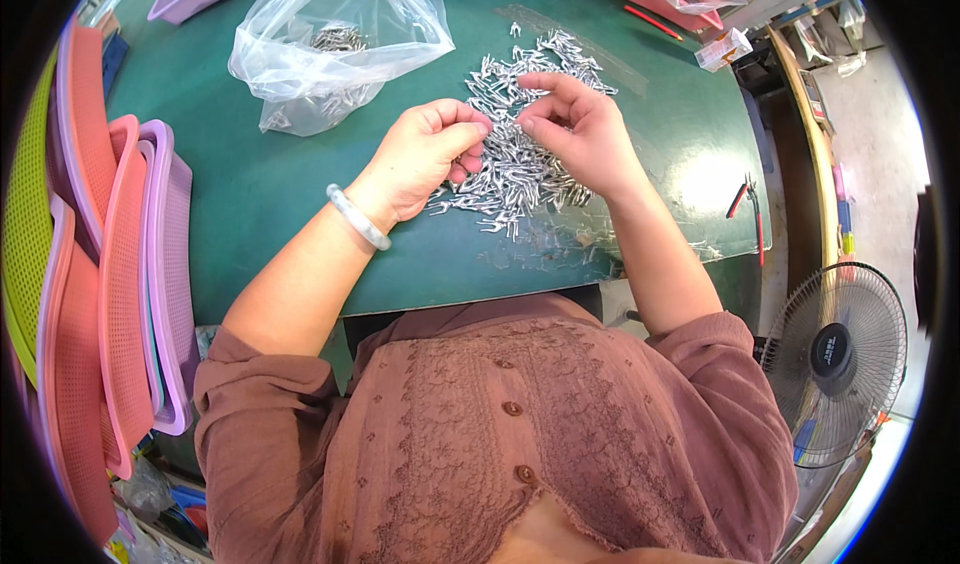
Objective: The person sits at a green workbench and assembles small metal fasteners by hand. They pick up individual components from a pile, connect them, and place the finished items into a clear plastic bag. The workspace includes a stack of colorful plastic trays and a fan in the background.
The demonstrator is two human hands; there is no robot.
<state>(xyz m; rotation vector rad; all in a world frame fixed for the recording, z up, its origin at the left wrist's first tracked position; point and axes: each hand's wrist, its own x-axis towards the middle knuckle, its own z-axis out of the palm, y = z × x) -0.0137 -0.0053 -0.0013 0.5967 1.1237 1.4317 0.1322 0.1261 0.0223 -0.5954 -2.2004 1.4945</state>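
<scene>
Your left hand (420, 159) has room over the near-left worktop (262, 199); farther off, a clear plastic bag (290, 74) obstructs you.

The rigid bangle (357, 217) is mottled pale grey and white. The small forked metal pieces (515, 174) are silver; the flat-topped worktable (250, 214), dark green. The buttoned fabric blouse (400, 434) is brown, bearing darker floral embroidery. The perforated plastic basket (25, 194) is lime green.

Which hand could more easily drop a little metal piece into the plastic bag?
Likely the left hand: it lies nearer the plastic bag, with the right hand farther off, over the right part of the metal pieces.
</scene>
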